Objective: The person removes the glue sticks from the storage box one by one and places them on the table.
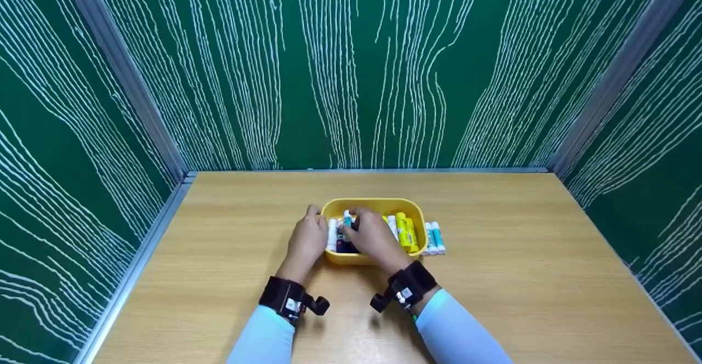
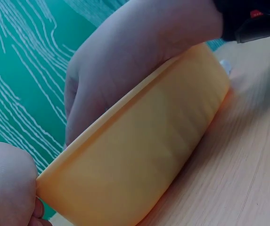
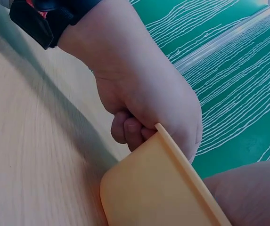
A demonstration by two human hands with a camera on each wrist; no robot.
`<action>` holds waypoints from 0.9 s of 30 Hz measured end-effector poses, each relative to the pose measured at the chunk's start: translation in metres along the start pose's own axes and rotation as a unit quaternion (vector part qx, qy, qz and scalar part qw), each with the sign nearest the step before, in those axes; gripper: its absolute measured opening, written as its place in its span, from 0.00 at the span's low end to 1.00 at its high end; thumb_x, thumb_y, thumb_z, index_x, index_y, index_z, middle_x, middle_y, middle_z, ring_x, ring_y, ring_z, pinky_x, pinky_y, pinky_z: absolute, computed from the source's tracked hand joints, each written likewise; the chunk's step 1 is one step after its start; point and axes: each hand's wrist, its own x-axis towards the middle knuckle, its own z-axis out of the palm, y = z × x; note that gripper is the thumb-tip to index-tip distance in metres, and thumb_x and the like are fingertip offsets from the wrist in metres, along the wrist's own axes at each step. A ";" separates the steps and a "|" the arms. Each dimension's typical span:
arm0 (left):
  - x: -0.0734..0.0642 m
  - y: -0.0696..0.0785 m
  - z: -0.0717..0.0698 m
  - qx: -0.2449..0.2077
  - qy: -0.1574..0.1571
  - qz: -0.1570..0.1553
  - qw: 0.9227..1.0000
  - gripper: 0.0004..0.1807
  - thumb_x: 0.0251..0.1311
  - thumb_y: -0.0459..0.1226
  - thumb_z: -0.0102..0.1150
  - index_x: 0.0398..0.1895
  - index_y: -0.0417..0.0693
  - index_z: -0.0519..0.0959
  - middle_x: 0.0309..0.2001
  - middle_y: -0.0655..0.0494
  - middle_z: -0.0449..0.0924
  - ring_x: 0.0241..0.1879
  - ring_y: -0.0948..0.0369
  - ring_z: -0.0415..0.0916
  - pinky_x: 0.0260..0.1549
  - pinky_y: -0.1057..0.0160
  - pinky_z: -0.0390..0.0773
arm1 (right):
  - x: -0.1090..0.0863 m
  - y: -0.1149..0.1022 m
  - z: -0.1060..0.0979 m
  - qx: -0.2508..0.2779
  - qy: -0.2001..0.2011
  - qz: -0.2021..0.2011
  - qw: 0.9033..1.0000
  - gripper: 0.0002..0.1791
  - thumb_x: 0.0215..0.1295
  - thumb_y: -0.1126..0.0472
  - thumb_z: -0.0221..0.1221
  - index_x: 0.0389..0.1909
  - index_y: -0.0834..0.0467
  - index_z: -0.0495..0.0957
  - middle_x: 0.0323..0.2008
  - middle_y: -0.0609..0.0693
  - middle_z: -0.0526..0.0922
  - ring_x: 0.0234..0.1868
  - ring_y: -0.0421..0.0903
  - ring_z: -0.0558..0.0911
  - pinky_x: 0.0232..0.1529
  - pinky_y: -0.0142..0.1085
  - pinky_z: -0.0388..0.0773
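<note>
A yellow plastic basket (image 1: pixel 384 205) stands on the table with several stick-shaped tubes in it, which look like glue sticks. My left hand (image 1: pixel 308 236) grips its left end; in the right wrist view, curled fingers (image 3: pixel 133 129) show outside the wall. My right hand (image 1: pixel 377 238) reaches inside and pinches a white-and-teal glue stick (image 1: pixel 347 219), held upright. Left of that stands a white glue stick (image 1: pixel 332 234); yellow glue sticks (image 1: pixel 403 231) stand at the right end. In the left wrist view, the basket wall hides the right fingertips.
Several white-and-teal glue sticks (image 1: pixel 436 238) lie side by side on the table, right against the basket's right end. The wooden table (image 1: pixel 521 276) is bounded by green panels (image 1: pixel 373 79) with white wavy lines and by metal frame edges (image 1: pixel 131 243).
</note>
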 end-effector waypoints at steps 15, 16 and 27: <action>-0.001 -0.002 0.000 0.006 -0.001 0.005 1.000 0.18 0.89 0.41 0.48 0.71 0.44 0.75 0.57 0.32 0.90 0.51 0.43 0.90 0.51 0.39 0.88 | 0.001 0.000 0.004 -0.029 -0.019 0.001 0.999 0.34 0.79 0.55 0.73 0.81 0.56 0.77 0.75 0.58 0.82 0.66 0.51 0.84 0.79 0.54 0.80; -0.001 -0.002 -0.001 0.007 0.000 0.006 1.000 0.18 0.89 0.41 0.48 0.71 0.44 0.76 0.57 0.32 0.90 0.52 0.42 0.90 0.52 0.38 0.88 | 0.001 0.000 0.004 -0.030 -0.020 0.002 0.999 0.34 0.79 0.55 0.73 0.81 0.56 0.76 0.75 0.58 0.82 0.66 0.51 0.84 0.79 0.54 0.80; 0.000 -0.001 0.000 0.006 -0.003 0.004 1.000 0.18 0.89 0.41 0.47 0.71 0.44 0.75 0.58 0.32 0.90 0.52 0.43 0.90 0.53 0.38 0.88 | 0.000 0.000 0.001 -0.024 -0.039 0.028 0.999 0.27 0.80 0.58 0.69 0.77 0.47 0.83 0.76 0.56 0.80 0.65 0.52 0.82 0.78 0.53 0.80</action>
